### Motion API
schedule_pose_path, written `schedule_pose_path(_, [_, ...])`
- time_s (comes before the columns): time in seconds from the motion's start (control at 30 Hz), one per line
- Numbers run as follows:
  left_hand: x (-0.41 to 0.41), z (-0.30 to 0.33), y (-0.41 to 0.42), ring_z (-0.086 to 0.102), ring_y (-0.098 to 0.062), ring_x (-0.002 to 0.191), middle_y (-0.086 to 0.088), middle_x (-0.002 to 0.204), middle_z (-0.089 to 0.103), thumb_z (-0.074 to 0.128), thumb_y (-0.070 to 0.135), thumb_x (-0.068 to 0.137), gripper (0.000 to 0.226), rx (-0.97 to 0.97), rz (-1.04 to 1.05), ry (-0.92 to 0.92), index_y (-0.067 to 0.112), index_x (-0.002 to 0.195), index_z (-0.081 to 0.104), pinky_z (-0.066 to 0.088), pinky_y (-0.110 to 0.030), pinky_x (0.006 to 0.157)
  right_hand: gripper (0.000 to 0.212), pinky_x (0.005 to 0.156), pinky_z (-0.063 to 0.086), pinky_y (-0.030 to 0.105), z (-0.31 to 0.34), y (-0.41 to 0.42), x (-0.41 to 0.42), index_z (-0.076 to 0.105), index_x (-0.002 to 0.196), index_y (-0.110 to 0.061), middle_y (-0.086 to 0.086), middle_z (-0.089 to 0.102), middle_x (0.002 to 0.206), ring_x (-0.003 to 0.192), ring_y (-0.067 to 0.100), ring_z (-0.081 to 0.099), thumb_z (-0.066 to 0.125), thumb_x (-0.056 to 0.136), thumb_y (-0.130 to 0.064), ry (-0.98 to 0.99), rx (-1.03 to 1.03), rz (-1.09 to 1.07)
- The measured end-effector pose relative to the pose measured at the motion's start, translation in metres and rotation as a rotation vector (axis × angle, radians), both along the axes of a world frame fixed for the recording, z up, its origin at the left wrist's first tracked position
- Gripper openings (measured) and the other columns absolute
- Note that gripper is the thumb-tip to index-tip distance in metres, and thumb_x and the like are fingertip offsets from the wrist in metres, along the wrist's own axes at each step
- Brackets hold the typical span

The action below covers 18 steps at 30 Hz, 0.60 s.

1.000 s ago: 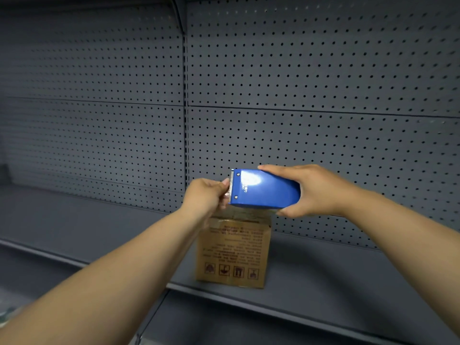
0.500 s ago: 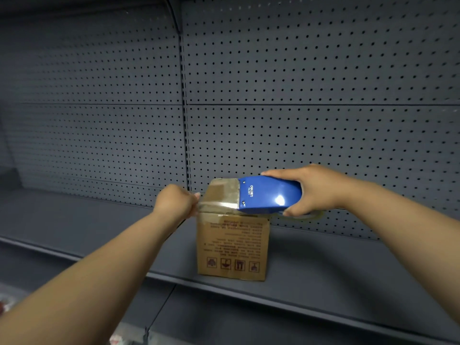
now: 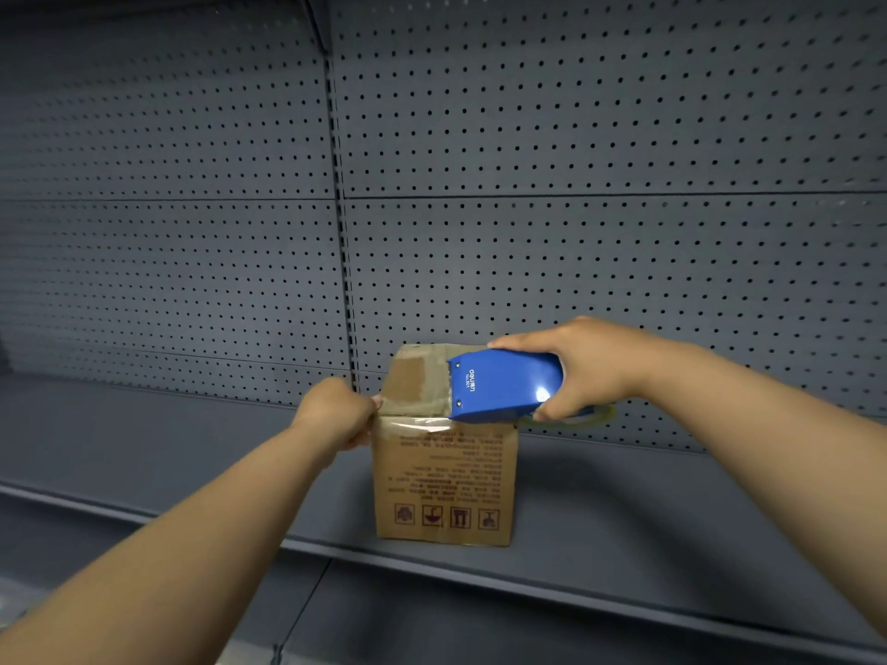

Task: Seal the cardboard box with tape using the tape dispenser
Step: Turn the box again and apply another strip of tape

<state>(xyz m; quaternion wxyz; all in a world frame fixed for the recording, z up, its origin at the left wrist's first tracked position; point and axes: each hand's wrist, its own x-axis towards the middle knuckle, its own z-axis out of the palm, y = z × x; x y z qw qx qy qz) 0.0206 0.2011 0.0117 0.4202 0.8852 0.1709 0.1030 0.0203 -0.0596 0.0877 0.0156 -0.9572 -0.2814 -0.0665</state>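
Head view: tape dispenser (image 3: 504,388) now lower, atop box (image 3: 446,477).

Blue tape dispenser (image 3: 504,388) reads "deli No.801".

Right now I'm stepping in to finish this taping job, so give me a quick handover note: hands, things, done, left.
Left hand: pinching the tape end at the cardboard box's top left edge.
Right hand: gripping the blue tape dispenser over the box top.
Box stands on the grey shelf, printed side facing you.
Done: tape spans the left part of the top.
Left: pull the dispenser rightward across the top, press down, cut.
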Motion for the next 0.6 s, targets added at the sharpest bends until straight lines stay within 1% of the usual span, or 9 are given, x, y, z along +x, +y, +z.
schedule_pose_path(0.13, [0.001,0.0,0.007,0.05,-0.022,0.059,-0.008,0.067,0.049,0.063,0.031,0.086,0.034,-0.159,0.011,0.084,0.008,0.07,0.047,0.04,-0.029,0.055,0.08,0.075,0.051,0.032,0.003,0.002,-0.002,0.028,0.132,-0.06,-0.019,0.049,0.093,0.085,0.013,0.052,0.07,0.067,-0.042,0.011,-0.003,-0.008])
schedule_pose_path(0.23, [-0.002,0.007,0.01,0.054,-0.028,0.081,-0.011,0.093,0.051,0.059,0.035,0.087,0.031,-0.018,0.007,0.099,0.007,0.082,0.046,0.04,-0.03,0.065,0.08,0.071,0.048,0.029,0.003,0.002,-0.002,0.029,0.133,-0.059,-0.019,0.05,0.094,0.085,0.012,0.051,0.071,0.067,-0.042,0.007,0.006,-0.011])
schedule_pose_path(0.3, [0.0,0.011,0.005,0.054,-0.031,0.108,-0.013,0.128,0.05,0.047,0.038,0.091,0.039,0.214,0.025,-0.035,0.01,0.117,0.054,0.044,-0.037,0.087,0.079,0.068,0.044,0.027,0.002,0.002,-0.001,0.029,0.133,-0.058,-0.019,0.05,0.097,0.086,0.012,0.05,0.071,0.068,-0.042,0.005,0.003,-0.008])
schedule_pose_path(0.33, [0.0,0.012,-0.001,0.045,-0.029,0.126,-0.01,0.143,0.043,0.04,0.038,0.094,0.047,0.321,-0.011,-0.144,0.014,0.134,0.046,0.037,-0.042,0.102,0.079,0.067,0.043,0.026,0.001,0.002,0.0,0.029,0.133,-0.058,-0.019,0.05,0.098,0.086,0.012,0.05,0.071,0.068,-0.042,0.007,0.003,-0.007])
schedule_pose_path(0.37, [0.001,0.012,-0.009,0.035,-0.025,0.137,-0.006,0.151,0.037,0.034,0.037,0.097,0.049,0.402,-0.083,-0.252,0.018,0.142,0.039,0.026,-0.043,0.113,0.079,0.066,0.042,0.026,0.001,0.002,0.001,0.03,0.133,-0.057,-0.02,0.05,0.099,0.087,0.012,0.05,0.071,0.068,-0.042,0.012,0.006,-0.007])
schedule_pose_path(0.4, [0.001,0.011,-0.019,0.027,-0.019,0.142,-0.002,0.154,0.032,0.029,0.036,0.099,0.049,0.461,-0.178,-0.319,0.02,0.145,0.034,0.015,-0.041,0.117,0.078,0.066,0.042,0.025,0.001,0.002,0.001,0.03,0.133,-0.058,-0.02,0.05,0.099,0.086,0.012,0.05,0.071,0.067,-0.042,0.019,0.012,-0.009])
schedule_pose_path(0.47, [0.002,0.005,-0.035,0.017,-0.014,0.146,0.002,0.157,0.026,0.02,0.036,0.101,0.049,0.534,-0.336,-0.311,0.023,0.147,0.028,0.004,-0.036,0.118,0.078,0.069,0.045,0.027,0.001,0.001,0.003,0.03,0.131,-0.059,-0.019,0.052,0.101,0.087,0.013,0.051,0.071,0.067,-0.042,0.041,0.023,-0.017])
schedule_pose_path(0.53, [0.003,-0.003,-0.043,0.016,-0.014,0.146,0.003,0.156,0.027,0.015,0.037,0.101,0.05,0.576,-0.393,-0.225,0.025,0.148,0.027,0.006,-0.034,0.118,0.08,0.073,0.049,0.03,0.0,-0.001,0.004,0.028,0.13,-0.061,-0.018,0.055,0.106,0.088,0.013,0.052,0.071,0.066,-0.043,0.056,0.027,-0.032])
schedule_pose_path(0.6, [0.001,-0.008,-0.046,0.023,-0.016,0.144,0.002,0.154,0.034,0.014,0.038,0.101,0.049,0.65,-0.371,-0.169,0.028,0.146,0.031,0.02,-0.034,0.115,0.082,0.074,0.048,0.029,-0.001,-0.003,0.005,0.026,0.131,-0.062,-0.018,0.054,0.109,0.089,0.013,0.052,0.071,0.065,-0.044,0.061,0.023,-0.042])
